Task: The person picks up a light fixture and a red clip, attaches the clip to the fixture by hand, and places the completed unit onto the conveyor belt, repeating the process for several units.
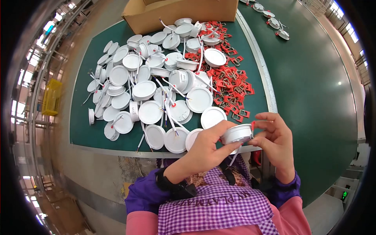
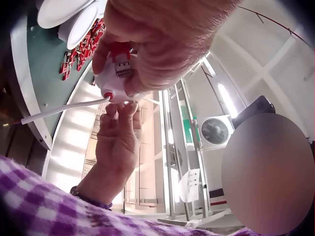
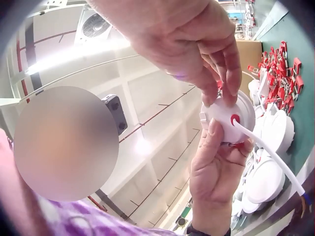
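Note:
My left hand [image 1: 207, 149] grips a round white downlight [image 1: 237, 134] by its rim, over the table's front edge. A white cable [image 2: 69, 109] comes out of a red grommet [image 3: 236, 119] on its back. One red clip [image 2: 120, 49] with a metal spring sits on the light's side, by the left fingers. At the opposite side, my right hand [image 1: 276, 141] pinches a second red spring clip [image 1: 253, 125] against the rim between thumb and fingers. In the right wrist view the fingers partly hide that clip.
Many white downlights [image 1: 145, 90] with cables lie piled on the green table [image 1: 84, 135]. Red spring clips [image 1: 231, 84] form a heap on its right. A cardboard box [image 1: 176, 17] stands behind. Beyond the metal edge [image 1: 260, 62], a green belt [image 1: 313, 98] carries several lights.

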### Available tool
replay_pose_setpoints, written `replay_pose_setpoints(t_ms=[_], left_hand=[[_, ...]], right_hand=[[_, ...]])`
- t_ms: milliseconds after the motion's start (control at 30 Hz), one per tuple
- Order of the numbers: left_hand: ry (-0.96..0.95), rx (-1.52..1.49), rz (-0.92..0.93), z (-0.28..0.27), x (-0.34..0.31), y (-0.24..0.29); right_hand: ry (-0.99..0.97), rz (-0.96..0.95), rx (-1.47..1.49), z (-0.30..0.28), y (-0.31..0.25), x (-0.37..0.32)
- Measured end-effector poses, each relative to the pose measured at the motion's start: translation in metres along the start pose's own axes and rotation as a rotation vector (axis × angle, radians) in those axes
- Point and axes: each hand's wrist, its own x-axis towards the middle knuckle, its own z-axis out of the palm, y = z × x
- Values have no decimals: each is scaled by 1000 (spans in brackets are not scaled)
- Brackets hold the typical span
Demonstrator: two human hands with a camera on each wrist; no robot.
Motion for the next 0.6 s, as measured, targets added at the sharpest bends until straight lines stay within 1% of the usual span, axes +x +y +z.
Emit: replay_pose_setpoints(t_ms=[100,167,233,267,333,367,400,433,467,533,567,600], left_hand=[[-28,7,-16,-2,1,0],[-56,8,-24,-1,0,-3],[-32,-114,-127,1,1,-8],[-40,-113,-127,1,3,-11],[-114,-100,-68,2,8,-16],[-66,21,-18,0,9,-12],[-17,141,32,-4,11,-6],[34,339,106,-13,11,1],[72,466,158,-23,8,1],[-14,817,227,-46,-1,2],[-15,815,226,-49,-5,6],[-70,927,200,-50,-11,12]], right_hand=[[6,-29,-35,-2,10,0],[9,3,-34,2,12,2],[-14,35,-6,0,11,5],[-42,68,23,0,10,7],[-50,13,-11,-18,14,16],[10,-43,-103,-33,20,24],[118,-110,-98,-45,20,32],[207,-114,-218,-69,26,43],[252,-91,-252,-98,35,52],[423,-37,-344,-156,50,68],[505,5,-410,-177,54,74],[504,7,-411,-182,56,75]])
